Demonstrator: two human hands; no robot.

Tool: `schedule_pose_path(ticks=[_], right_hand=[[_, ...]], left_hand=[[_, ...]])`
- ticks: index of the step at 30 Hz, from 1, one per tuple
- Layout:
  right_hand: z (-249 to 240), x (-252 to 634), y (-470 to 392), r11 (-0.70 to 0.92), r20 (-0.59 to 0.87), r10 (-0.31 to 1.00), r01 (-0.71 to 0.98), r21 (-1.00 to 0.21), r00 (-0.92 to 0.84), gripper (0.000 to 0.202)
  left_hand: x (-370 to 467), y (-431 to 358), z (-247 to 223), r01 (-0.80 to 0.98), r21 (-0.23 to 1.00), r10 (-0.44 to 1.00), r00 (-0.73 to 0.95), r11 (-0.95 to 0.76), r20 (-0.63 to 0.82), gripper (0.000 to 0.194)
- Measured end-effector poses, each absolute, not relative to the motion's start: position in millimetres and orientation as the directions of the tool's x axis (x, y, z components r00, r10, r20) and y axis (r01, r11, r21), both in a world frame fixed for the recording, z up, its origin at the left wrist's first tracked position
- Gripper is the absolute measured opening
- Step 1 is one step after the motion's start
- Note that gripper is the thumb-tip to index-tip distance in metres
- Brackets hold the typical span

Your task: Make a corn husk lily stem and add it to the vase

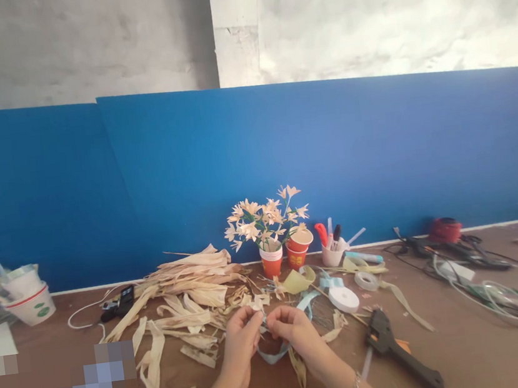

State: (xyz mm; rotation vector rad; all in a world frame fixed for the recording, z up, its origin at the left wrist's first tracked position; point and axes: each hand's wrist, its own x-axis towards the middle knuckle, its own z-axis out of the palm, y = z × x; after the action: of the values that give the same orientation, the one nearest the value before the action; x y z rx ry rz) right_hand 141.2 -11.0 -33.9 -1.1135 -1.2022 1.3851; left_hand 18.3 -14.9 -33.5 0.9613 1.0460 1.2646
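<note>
My left hand (240,346) and my right hand (299,334) meet low over the table, fingers pinched and almost touching. Between them runs a light blue ribbon (274,357), its loop hanging below the fingertips. Whatever else lies in the pinch is too small to make out. Left of my hands spread dried, straw-coloured husk strips (195,290). Just beyond stand pale flowers (266,215) on green stems in stacked red paper cups (272,265). A white ribbon roll (344,300) lies to the right, and a black glue gun (398,347) rests beside my right forearm.
A small cup of pens (332,254) stands at the back, near a tape roll (366,281). Cables (489,301) tangle on the right. White cups (31,304) stand far left, near a small black device (124,302). A blue partition (354,163) closes the back.
</note>
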Motion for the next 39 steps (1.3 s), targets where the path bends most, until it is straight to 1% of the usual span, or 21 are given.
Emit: schedule_pose_path(ticks=[5, 11, 16, 21, 24, 29, 34, 39], right_hand=[[-34, 141, -12, -0.056, -0.038, 0.990, -0.136, -0.989, -0.133, 0.024], [-31, 142, -16, -0.100, -0.065, 0.977, -0.166, -0.981, -0.205, 0.024], [-35, 142, -14, -0.142, -0.103, 0.968, -0.163, -0.976, -0.228, 0.030], [-39, 141, -10, -0.126, -0.091, 0.977, -0.180, -0.976, -0.192, 0.034], [-40, 140, -10, -0.132, -0.102, 0.980, -0.173, -0.976, -0.173, 0.039], [-40, 138, -10, -0.142, -0.108, 0.977, -0.188, -0.972, -0.183, 0.047], [-45, 137, -8, -0.078, -0.057, 0.986, -0.128, -0.989, -0.158, 0.052], [-50, 137, -6, -0.023, -0.020, 0.995, -0.026, -0.999, -0.096, 0.043]], left_hand=[[17, -14, -34, -0.247, 0.967, 0.998, 0.027, 0.062, -0.057, 0.032], [16, -14, -38, -0.255, 0.967, 0.998, 0.061, 0.010, 0.006, 0.026], [16, -11, -39, -0.248, 0.965, 0.995, 0.071, 0.082, -0.066, 0.030], [17, -11, -34, -0.245, 0.959, 0.987, 0.098, 0.146, -0.125, 0.031], [17, -13, -29, -0.240, 0.959, 0.988, 0.074, 0.151, -0.137, 0.032], [17, -13, -29, -0.270, 0.956, 0.993, 0.044, 0.116, -0.108, 0.034], [17, -10, -35, -0.263, 0.957, 0.991, 0.077, 0.123, -0.107, 0.036], [19, -13, -36, -0.239, 0.965, 0.994, 0.041, 0.110, -0.103, 0.033]])
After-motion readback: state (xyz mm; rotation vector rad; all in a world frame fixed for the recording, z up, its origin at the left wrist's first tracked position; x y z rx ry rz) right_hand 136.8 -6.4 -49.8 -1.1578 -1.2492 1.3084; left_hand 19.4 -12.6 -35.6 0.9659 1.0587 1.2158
